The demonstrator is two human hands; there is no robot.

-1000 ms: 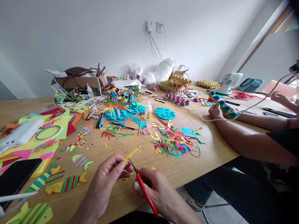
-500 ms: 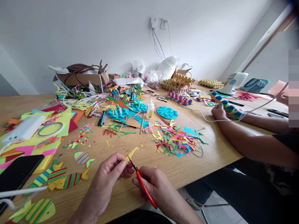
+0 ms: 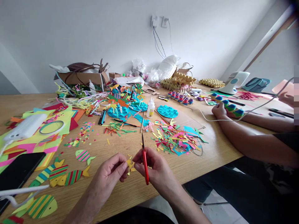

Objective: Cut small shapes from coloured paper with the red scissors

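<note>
My left hand (image 3: 112, 172) is pinched on a small yellow paper piece (image 3: 129, 163) just above the wooden table (image 3: 130, 193). My right hand (image 3: 155, 169) is wrapped round red-handled scissors (image 3: 144, 161), whose closed blades point up and away from me. The fingertips of both hands meet at the yellow piece. Small yellow scraps lie on the table right under them. Striped paper fish (image 3: 66, 177) lie to the left of my left hand.
A heap of coloured paper scraps (image 3: 176, 140), a glue bottle (image 3: 150, 109), blue foam shapes (image 3: 167, 111), pens and coloured sheets (image 3: 39, 137) cover the table. A black phone (image 3: 17, 171) lies at the left. Another person's arms (image 3: 247, 137) rest at the right.
The scissors swung from slanting left to pointing upright. The long yellow strip is gone; only a small yellow piece is left between my fingers. My right hand moved up toward my left.
</note>
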